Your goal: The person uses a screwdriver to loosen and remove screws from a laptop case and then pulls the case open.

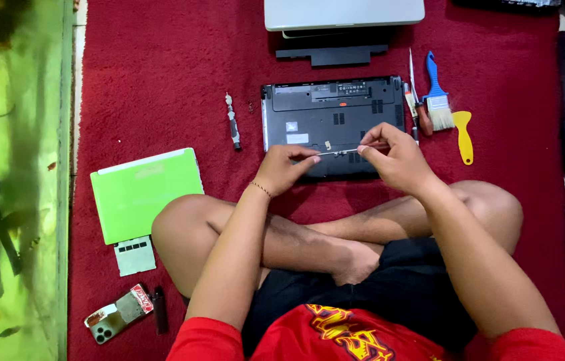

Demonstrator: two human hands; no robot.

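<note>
Crossed legs (309, 247), hands (both pinching) thin strip (339, 152)

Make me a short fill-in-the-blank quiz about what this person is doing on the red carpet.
1. Both hands, left hand and right hand, pinch a thin ____ strip over the upturned black laptop.
2. The brush right of the laptop has a ____ handle.
3. Left of the person's knee lies a closed ____ laptop.
4. The screwdriver lies to the ____ of the black laptop.

Missing words: metal; blue; green; left
</note>
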